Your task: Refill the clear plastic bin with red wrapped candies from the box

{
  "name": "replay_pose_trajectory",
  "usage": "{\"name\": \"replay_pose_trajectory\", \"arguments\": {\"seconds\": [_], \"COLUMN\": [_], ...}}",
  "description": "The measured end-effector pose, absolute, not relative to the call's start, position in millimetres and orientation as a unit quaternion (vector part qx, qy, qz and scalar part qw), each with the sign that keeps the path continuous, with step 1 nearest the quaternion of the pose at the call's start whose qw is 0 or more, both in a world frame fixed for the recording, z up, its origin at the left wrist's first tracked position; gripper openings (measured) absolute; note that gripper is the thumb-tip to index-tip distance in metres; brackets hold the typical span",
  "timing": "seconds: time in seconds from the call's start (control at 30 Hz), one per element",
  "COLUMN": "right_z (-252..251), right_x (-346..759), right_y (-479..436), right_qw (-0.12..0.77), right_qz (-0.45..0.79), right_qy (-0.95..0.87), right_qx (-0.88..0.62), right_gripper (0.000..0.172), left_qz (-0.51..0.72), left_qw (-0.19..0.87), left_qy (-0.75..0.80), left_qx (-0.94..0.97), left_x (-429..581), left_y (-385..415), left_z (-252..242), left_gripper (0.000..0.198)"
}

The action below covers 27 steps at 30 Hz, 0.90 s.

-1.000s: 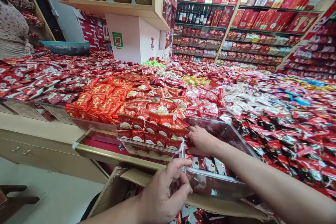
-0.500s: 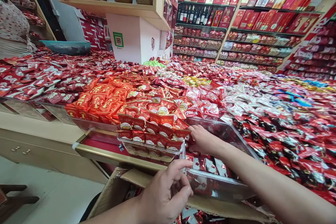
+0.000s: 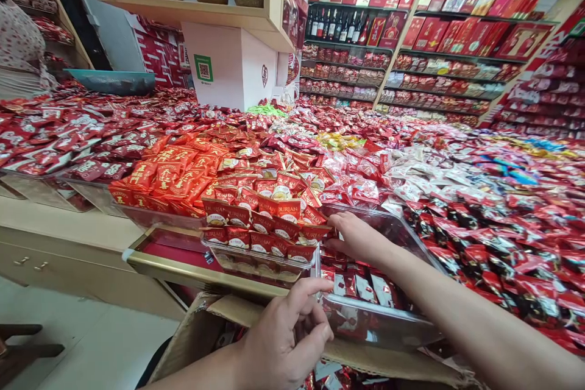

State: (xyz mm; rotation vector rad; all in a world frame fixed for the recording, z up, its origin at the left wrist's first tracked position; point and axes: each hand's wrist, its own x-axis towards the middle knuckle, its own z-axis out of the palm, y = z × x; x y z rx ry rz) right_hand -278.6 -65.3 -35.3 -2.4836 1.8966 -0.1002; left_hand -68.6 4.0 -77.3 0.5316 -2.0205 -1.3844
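My left hand hovers at the front left corner of a clear plastic bin. Its index finger and thumb stand apart, the other fingers curl loosely, and nothing shows between them. Inside that bin, rows of red and white wrapped packets lie along the front. My right hand reaches in over them, fingers loosely stretched toward the left wall; some fingertips are hidden. Right beside those fingers, red packets marked DURIAN stand in rows in the neighbouring bin. Below my left hand, an open cardboard box holds more packets.
Bright red packets fill the bin at left, and dark red ones spread to the right. A blue-green basin sits far left near a person in a dotted top. A brass-edged counter runs in front.
The view has shifted slightly. My right hand has turned a little, and its fingers sit slightly lower by the bin's left wall. My left hand keeps the same pose.
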Motion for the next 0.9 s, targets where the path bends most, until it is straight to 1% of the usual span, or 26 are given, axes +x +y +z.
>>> {"name": "replay_pose_trajectory", "arguments": {"seconds": [0.1,0.23,0.3,0.4,0.47,0.57,0.67,0.73,0.9], "right_z": [-26,-5,3,1,-9,-29,-42,-44,-45], "right_x": [-278,-280,-281,-278,-273,-264,-260,-260,-265], "right_y": [-64,-55,-46,-32,-27,-26,-29,-31,-30], "right_qw": [-0.011,-0.029,0.002,0.113,0.159,0.162,0.177,0.194,0.226], "right_qz": [-0.055,-0.08,-0.088,-0.061,-0.026,-0.002,0.013,0.019,0.011], "right_qy": [0.615,0.627,0.613,0.58,0.559,0.544,0.543,0.537,0.532], "right_qx": [-0.786,-0.775,-0.785,-0.804,-0.813,-0.823,-0.821,-0.82,-0.816], "right_gripper": [0.007,0.005,0.004,0.007,0.011,0.013,0.007,0.003,0.004], "left_qz": [-0.54,-0.539,-0.54,-0.537,-0.537,-0.539,-0.543,-0.544,-0.537], "left_qw": [0.312,0.332,0.339,0.351,0.353,0.349,0.349,0.348,0.345], "left_qy": [-0.756,-0.748,-0.744,-0.74,-0.739,-0.739,-0.738,-0.737,-0.744], "left_qx": [0.201,0.2,0.202,0.202,0.205,0.203,0.198,0.199,0.198], "left_x": [-69,-69,-69,-69,-69,-70,-70,-69,-69], "left_y": [4,4,4,4,4,4,3,3,3], "left_z": [-79,-80,-79,-76,-75,-75,-76,-77,-76], "left_gripper": [0.04,0.037,0.035,0.031,0.031,0.03,0.031,0.031,0.033]}}
